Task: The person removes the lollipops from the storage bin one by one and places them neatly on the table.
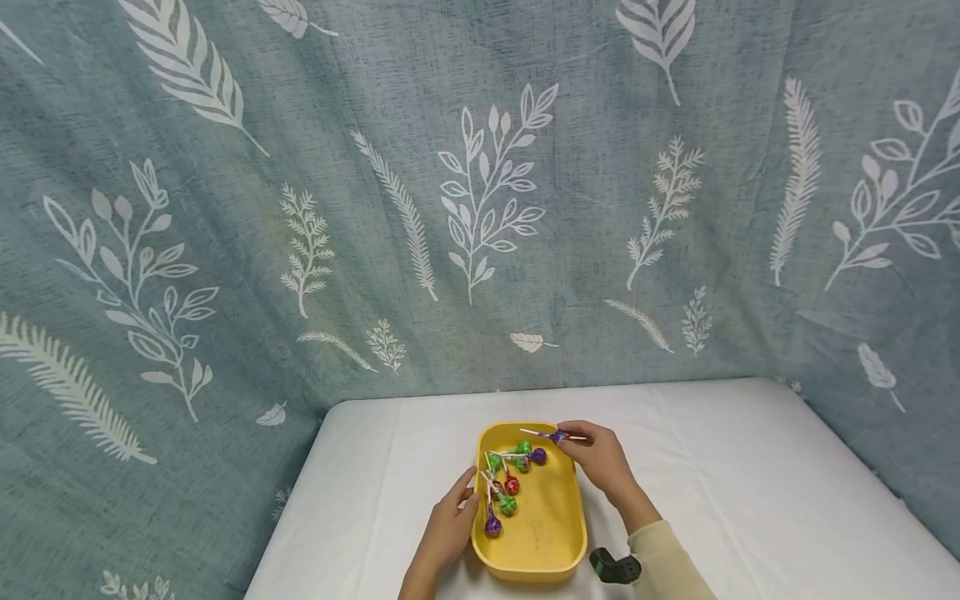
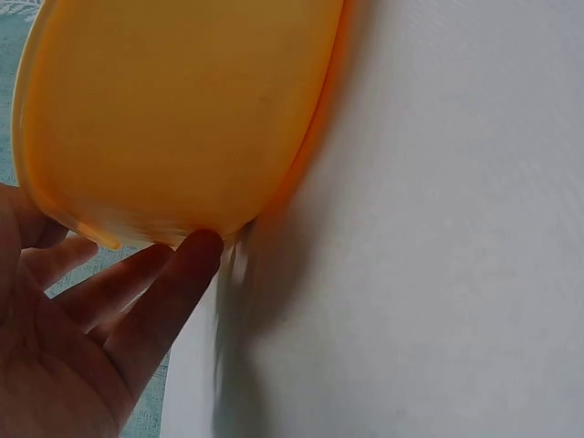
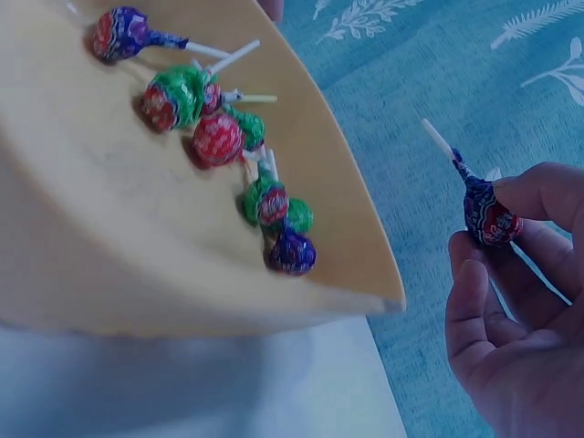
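Note:
A yellow tray (image 1: 540, 533) stands on the white table with several lollipops inside, in purple, green and red wrappers. My left hand (image 1: 450, 521) is at the tray's left side; in the left wrist view its extended, spread fingers (image 2: 164, 319) touch the tray edge. Over the tray's far right corner, my right hand (image 1: 600, 458) pinches a purple-wrapped lollipop (image 3: 488, 212) between thumb and fingers. Its white stick points left across the tray. Among those inside are a purple lollipop (image 1: 492, 525), a red one (image 1: 512, 485) and a green one (image 1: 507, 505), bunched toward the left and far sides.
A small dark device (image 1: 615, 567) is beside the right sleeve (image 1: 667, 558), close to the tray's near right corner. White cloth (image 1: 712, 467) covers the table around the tray. Behind and at both sides hangs a blue-green curtain (image 1: 585, 250) with white leaf prints.

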The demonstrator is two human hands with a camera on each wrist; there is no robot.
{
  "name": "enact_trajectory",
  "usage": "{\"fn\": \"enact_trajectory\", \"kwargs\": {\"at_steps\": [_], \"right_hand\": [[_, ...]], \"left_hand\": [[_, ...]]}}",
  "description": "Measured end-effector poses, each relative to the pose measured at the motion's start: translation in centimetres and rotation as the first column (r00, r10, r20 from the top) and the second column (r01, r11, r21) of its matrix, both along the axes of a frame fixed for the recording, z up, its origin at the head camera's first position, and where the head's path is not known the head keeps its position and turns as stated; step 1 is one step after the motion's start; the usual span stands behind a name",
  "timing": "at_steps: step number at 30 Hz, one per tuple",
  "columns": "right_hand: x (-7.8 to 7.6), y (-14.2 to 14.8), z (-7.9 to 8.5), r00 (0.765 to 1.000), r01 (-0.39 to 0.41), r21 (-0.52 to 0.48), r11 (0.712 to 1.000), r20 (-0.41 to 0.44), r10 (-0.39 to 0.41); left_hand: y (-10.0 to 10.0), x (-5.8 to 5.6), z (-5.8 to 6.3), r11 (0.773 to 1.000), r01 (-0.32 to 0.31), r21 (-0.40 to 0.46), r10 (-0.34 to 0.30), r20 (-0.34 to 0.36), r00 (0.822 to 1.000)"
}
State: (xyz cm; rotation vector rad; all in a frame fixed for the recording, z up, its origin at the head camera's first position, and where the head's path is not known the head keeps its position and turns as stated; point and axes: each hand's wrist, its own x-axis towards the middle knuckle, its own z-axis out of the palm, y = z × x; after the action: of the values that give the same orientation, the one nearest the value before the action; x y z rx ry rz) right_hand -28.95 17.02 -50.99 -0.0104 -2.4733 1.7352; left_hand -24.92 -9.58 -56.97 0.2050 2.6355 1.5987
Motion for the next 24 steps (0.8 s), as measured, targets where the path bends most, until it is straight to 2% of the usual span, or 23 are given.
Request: {"fn": "enact_trajectory", "kwargs": {"at_steps": [17,24], "right_hand": [[0.5,3.4,-1.5,0.999,0.046,0.018,0.999,0.014,-0.046],[0.7,4.6,-2.2,0.996,0.078,-0.023,0.997,0.034,-0.077]], "left_hand": [[0.1,-0.1,0.2,1.0,-0.009,-0.008,0.009,0.029,1.0],[0.0,-0.1,0.2,1.0,-0.011,0.001,0.011,0.035,0.999]]}}
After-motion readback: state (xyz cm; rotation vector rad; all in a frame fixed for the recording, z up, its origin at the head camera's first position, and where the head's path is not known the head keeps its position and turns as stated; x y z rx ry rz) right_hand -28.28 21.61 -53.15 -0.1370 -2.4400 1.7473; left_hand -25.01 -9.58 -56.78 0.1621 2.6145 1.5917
